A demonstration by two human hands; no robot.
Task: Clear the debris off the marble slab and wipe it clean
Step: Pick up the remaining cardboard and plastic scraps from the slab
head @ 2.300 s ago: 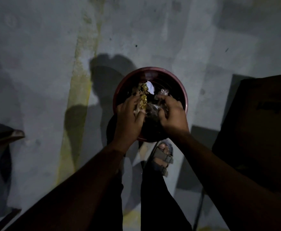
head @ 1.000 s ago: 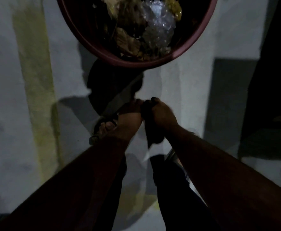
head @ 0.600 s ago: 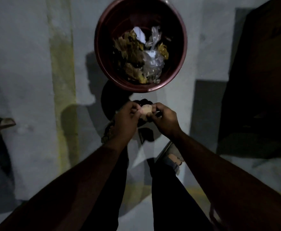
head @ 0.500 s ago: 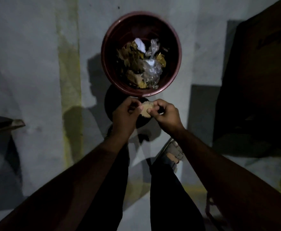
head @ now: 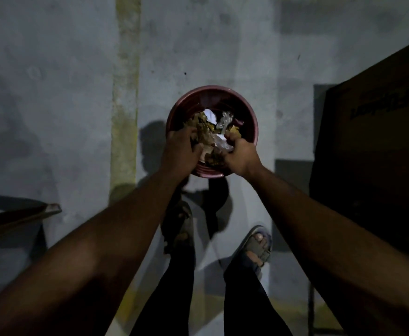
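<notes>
**Both hands in the red bucket**

The left hand (head: 180, 151) and right hand (head: 239, 154) reach into a red bucket (head: 212, 95) on the grey floor (head: 53, 93), fingers curled in the debris (head: 213, 132). Sandalled feet (head: 256, 246) stand below; a dark box (head: 373, 154) is at right.

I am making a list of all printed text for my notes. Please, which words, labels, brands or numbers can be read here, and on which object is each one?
Dark cardboard box on the right: one line of large dark print on its top face, too dim and blurred to read.
Red bin, the debris in it, floor: no text visible.
</notes>
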